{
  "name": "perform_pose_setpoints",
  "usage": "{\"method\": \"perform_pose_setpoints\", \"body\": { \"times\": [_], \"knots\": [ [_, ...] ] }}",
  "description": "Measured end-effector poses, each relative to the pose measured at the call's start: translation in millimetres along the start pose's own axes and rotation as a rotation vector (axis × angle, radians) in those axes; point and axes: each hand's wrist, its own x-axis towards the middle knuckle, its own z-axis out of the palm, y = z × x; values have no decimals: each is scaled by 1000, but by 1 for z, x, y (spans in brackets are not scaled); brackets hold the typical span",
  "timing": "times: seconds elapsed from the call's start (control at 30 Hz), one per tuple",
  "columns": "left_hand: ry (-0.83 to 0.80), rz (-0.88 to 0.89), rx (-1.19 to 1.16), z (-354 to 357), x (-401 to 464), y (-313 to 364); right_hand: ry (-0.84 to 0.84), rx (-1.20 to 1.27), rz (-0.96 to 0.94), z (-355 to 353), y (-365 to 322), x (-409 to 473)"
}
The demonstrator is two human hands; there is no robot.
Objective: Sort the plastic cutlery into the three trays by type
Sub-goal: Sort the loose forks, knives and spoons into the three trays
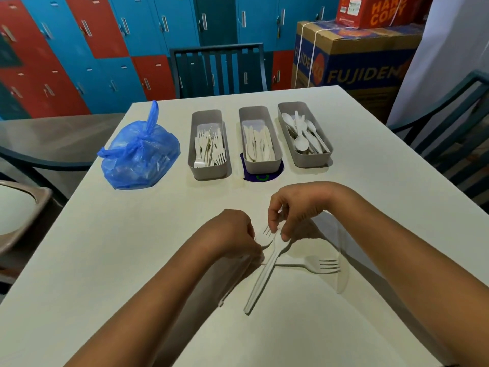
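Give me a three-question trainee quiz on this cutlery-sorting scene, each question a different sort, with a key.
1. True or false: the spoons sit in the right tray.
2. Which tray holds the knives? A) left tray B) middle tray C) right tray
3. What lies loose on the table, tines pointing right, near the right hand?

Key
1. True
2. B
3. A fork; the left hand and right hand are busy with another fork.

Both hands [267, 229] grip — seemingly — forks [267, 256].
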Motion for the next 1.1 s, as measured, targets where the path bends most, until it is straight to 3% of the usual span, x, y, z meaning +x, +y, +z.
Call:
{"method": "perform_pose_setpoints", "body": {
  "times": [0.4,0.57,0.7,0.87,1.1],
  "knots": [
    [-9,55,-32,-15,7,-10,19,-16,-12,-3,0,-2],
    [139,71,-120,-34,5,-16,4,24,-51,-14,7,-6],
    [389,129,-480,-48,13,-23,24,111,-95,-23,16,-11],
    [512,88,-990,-60,31,-27,183,277,-142,-31,27,-15],
    [669,10,-1164,-67,52,-40,540,488,-99,-37,21,-3]
  ]
}}
